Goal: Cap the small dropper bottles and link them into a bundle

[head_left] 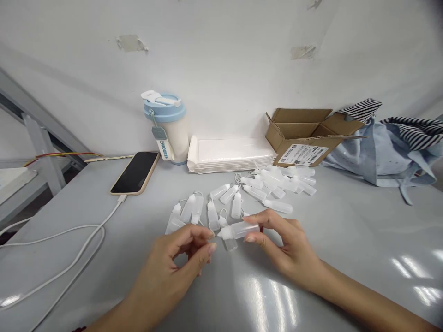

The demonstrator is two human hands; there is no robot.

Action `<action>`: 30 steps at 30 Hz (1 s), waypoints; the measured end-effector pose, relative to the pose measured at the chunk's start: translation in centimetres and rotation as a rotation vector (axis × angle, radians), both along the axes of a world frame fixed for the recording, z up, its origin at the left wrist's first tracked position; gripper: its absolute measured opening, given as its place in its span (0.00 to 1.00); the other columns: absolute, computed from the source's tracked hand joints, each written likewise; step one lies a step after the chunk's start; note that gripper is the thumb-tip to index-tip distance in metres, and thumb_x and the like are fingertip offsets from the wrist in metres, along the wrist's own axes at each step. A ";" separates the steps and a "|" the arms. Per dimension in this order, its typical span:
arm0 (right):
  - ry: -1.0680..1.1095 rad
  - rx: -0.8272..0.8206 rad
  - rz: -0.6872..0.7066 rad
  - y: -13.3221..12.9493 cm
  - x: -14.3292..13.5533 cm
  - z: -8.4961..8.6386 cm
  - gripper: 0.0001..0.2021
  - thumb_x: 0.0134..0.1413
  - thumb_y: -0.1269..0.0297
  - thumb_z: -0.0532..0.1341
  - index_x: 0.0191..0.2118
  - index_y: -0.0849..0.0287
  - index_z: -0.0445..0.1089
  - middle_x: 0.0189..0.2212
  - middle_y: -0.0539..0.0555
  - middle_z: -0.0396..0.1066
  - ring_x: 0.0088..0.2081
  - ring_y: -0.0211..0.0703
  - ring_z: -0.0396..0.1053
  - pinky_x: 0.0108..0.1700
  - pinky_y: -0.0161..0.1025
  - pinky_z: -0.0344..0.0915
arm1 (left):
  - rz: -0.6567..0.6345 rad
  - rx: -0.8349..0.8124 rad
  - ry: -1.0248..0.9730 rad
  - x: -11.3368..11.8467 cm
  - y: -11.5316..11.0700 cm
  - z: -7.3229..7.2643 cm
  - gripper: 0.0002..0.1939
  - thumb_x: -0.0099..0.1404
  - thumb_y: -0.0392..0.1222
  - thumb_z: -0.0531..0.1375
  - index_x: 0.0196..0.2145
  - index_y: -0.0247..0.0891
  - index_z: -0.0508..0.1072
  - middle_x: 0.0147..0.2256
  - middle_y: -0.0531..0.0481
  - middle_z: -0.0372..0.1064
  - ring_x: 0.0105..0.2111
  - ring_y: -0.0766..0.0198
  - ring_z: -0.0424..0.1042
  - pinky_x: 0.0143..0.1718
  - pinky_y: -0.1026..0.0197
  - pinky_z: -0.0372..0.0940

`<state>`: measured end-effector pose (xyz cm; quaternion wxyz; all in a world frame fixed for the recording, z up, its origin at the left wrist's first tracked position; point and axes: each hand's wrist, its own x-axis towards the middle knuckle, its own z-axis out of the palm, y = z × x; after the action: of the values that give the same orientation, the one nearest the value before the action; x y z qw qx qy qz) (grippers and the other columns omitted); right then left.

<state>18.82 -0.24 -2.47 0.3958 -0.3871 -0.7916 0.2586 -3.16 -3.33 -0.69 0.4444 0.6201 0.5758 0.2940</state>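
My right hand (282,242) grips a small translucent plastic dropper bottle (238,230) by its base end, between thumb and fingers. The bottle lies level, its white pointed tip turned left toward my left hand (182,260). The left thumb and fingertips are drawn together just beside that tip; a thin pale cord shows there, and what they pinch is too small to make out. Under and behind the hands lie several similar bottles (212,216) with looped cords. A larger heap of bottles (273,180) is farther back to the right.
A phone (134,173) with a white charging cable (93,237) rests on the grey table (346,240) at left. Along the wall stand a blue-lidded cup (176,133), a stack of white packets (231,154), an opened cardboard box (304,138) and a light blue cloth bag (377,147).
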 end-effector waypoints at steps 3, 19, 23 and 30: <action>0.020 0.011 -0.015 0.1 0.0 0.0 0.07 0.56 0.69 0.59 0.40 0.64 0.69 0.24 0.50 0.68 0.25 0.36 0.65 0.25 0.31 0.63 | 0.032 -0.005 0.001 0.1 0.1 -0.2 0.08 0.61 0.46 0.58 0.36 0.43 0.71 0.23 0.57 0.67 0.22 0.68 0.67 0.23 0.69 0.65; -0.001 0.039 0.043 -0.1 0.0 0.1 0.06 0.57 0.69 0.58 0.41 0.63 0.69 0.25 0.52 0.70 0.25 0.36 0.65 0.26 0.32 0.62 | -0.052 0.405 0.104 0.0 0.0 -0.5 0.07 0.62 0.38 0.56 0.28 0.41 0.73 0.19 0.58 0.66 0.18 0.70 0.65 0.20 0.70 0.61; 0.007 0.023 0.084 0.0 0.0 -0.1 0.06 0.57 0.69 0.58 0.41 0.63 0.68 0.26 0.53 0.71 0.25 0.37 0.66 0.25 0.33 0.62 | -0.074 0.411 0.121 -0.2 0.1 -0.4 0.07 0.62 0.36 0.56 0.27 0.40 0.72 0.19 0.58 0.67 0.18 0.71 0.66 0.21 0.71 0.62; -0.063 0.016 0.093 0.2 0.1 -0.2 0.11 0.59 0.68 0.56 0.48 0.59 0.62 0.28 0.51 0.70 0.26 0.36 0.65 0.28 0.32 0.64 | -0.128 0.557 0.261 -0.1 0.3 0.1 0.08 0.62 0.35 0.55 0.27 0.39 0.71 0.20 0.57 0.67 0.19 0.70 0.66 0.21 0.70 0.60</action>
<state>18.95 -0.05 -2.70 0.3613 -0.3548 -0.8228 0.2581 -3.24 -3.08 -0.59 0.1972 0.7855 0.4850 0.3299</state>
